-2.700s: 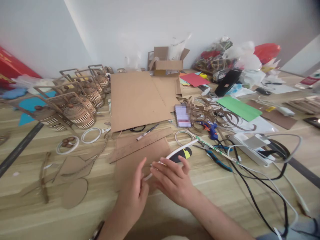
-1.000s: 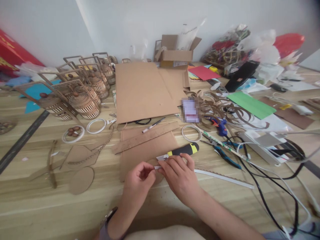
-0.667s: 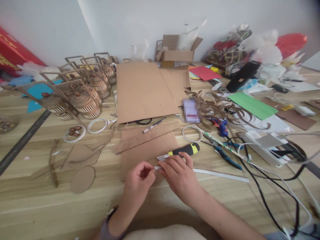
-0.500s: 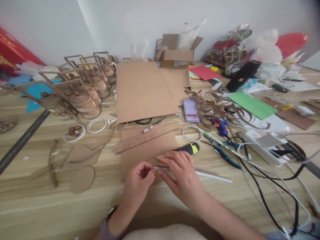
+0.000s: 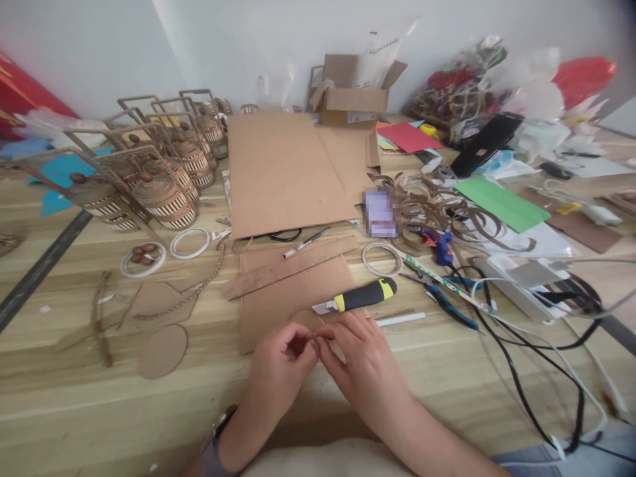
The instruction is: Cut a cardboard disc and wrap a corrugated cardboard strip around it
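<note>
My left hand [image 5: 281, 363] and my right hand [image 5: 358, 358] meet at the fingertips low in the middle, both pinched on the near end of a thin white strip [image 5: 400, 319] that runs off to the right under my right hand. They hover over the front edge of a brown cardboard sheet [image 5: 293, 295]. A black and yellow utility knife [image 5: 356, 297] lies just beyond my right hand, its blade pointing left. A long cardboard strip [image 5: 288, 266] lies across the sheet.
Woven cardboard lanterns [image 5: 159, 192] stand at the left. A large flat cardboard [image 5: 285, 171] and an open box [image 5: 354, 99] lie behind. White rings [image 5: 189, 242], a cardboard disc [image 5: 161, 350], pliers [image 5: 450, 303], a glue gun [image 5: 440, 242], cables [image 5: 536, 331] and coloured paper [image 5: 499, 204] crowd the wooden table [image 5: 99, 404].
The white strip has been drawn leftward through my right fingers, so much less of it trails to the right. My fingertips have closed together. The camera has tilted slightly down.
</note>
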Available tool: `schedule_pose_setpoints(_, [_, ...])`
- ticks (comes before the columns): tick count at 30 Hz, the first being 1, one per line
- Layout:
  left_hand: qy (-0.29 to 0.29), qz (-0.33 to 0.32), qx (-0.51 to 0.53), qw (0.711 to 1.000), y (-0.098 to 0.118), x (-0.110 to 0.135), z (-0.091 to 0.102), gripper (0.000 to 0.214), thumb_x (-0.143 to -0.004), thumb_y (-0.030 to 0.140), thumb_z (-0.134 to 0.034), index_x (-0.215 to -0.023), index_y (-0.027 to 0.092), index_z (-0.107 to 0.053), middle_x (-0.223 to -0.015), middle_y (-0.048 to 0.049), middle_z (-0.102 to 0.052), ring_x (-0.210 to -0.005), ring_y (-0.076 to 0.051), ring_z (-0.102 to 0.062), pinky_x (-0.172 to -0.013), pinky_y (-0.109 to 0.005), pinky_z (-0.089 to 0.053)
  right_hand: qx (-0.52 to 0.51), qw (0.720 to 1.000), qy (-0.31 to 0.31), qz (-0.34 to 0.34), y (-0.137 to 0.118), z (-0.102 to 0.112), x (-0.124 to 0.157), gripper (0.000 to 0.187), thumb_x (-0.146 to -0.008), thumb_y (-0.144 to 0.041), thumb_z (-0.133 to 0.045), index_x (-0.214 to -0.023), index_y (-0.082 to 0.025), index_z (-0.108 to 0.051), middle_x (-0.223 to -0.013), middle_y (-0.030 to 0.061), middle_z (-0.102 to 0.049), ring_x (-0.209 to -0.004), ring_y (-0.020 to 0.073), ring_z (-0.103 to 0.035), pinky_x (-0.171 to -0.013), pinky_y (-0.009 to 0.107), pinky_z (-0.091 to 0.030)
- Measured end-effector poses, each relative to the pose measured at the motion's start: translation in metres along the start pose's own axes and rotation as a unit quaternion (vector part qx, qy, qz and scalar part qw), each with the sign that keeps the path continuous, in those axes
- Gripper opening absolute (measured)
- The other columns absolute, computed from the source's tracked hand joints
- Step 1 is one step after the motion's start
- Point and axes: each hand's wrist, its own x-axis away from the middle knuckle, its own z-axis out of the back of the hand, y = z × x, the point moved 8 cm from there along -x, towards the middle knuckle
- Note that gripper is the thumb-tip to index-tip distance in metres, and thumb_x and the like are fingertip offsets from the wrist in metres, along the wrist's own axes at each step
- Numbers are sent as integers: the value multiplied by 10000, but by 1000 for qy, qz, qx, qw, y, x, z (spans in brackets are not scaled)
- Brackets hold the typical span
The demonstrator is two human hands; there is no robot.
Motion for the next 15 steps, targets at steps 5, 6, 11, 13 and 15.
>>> schedule_pose_setpoints(5, [14, -64, -41, 997, 7, 2, 0, 164, -727, 281, -527, -613, 205, -617, -574, 8, -614, -547, -134, -550, -544, -218, -418, 2, 1000, -23, 4, 2, -1, 2, 205, -977, -191, -506, -819, -207, -636, -775, 37, -641, -731, 198, -581, -660, 331, -396])
schedule_pose_setpoints(6, [13, -73, -45, 996, 9, 2, 0, 166, -730, 276, -526, -611, 205, -616, -569, 10, -609, -543, -132, -545, -541, -216, -415, 5, 1000, -28, 5, 2, -2, 2, 207, -976, -190, -505, -817, -207, -636, -776, 39, -641, -728, 197, -580, -659, 330, -399])
schedule_pose_setpoints(11, [8, -93, -46, 995, 13, 3, 0, 163, -734, 255, -514, -604, 204, -599, -558, 14, -593, -533, -128, -534, -535, -211, -412, 4, 999, -41, 5, 1, -2, 1, 210, -978, -173, -494, -825, -203, -634, -785, 40, -638, -732, 197, -584, -667, 326, -409])
schedule_pose_setpoints(13, [6, -90, -44, 995, 13, 4, 0, 158, -729, 253, -512, -603, 206, -595, -556, 14, -592, -533, -130, -535, -535, -212, -414, -2, 999, -38, 3, 1, 0, 1, 198, -969, -162, -505, -816, -202, -625, -787, 38, -637, -731, 196, -583, -668, 324, -415])
schedule_pose_setpoints(15, [3, -83, -41, 996, 14, 4, 1, 152, -724, 251, -510, -608, 207, -599, -557, 14, -594, -537, -134, -538, -539, -216, -417, -12, 999, -37, 2, 1, 0, 1, 175, -955, -149, -521, -820, -201, -618, -794, 35, -638, -740, 195, -586, -675, 320, -426])
